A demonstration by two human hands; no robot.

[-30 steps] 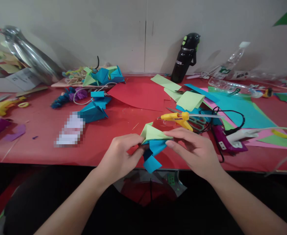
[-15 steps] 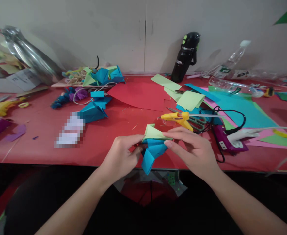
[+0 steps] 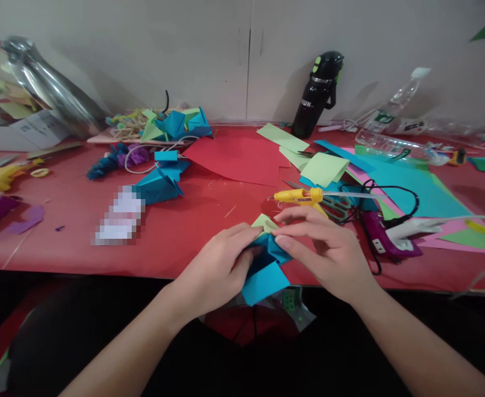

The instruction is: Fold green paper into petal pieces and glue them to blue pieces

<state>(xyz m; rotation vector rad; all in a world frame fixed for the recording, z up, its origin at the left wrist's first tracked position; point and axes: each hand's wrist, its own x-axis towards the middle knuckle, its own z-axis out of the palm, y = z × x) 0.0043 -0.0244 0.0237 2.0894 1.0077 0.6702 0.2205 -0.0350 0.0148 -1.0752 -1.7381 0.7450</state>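
Note:
Between my hands is a folded blue and light-green paper piece [image 3: 266, 282], held over the front edge of the table. My left hand [image 3: 217, 267] is closed on its left side, thumb and fingers pinching the blue folds. With thumb and fingertips, my right hand [image 3: 329, 248] pinches the upper right, where the green paper meets the blue. The fingers partly hide the green part. Just beyond my right hand lies a yellow glue gun [image 3: 298, 195] with a clear stick in its back, its tip pointing left. Scissors [image 3: 337, 208] lie beside it.
A purple power strip [image 3: 391, 237] with cables sits right. Coloured paper sheets [image 3: 416, 193], clear bottles [image 3: 399, 149] and a black bottle [image 3: 314, 99] stand or lie behind. Red paper [image 3: 238, 160] lies in the middle; folded blue paper [image 3: 157, 186] and a steel jug [image 3: 56, 88] are left.
The folded paper has been turned and tilted, so its lower blue flap now faces me broadly. My left hand has shifted right, closer to my right hand.

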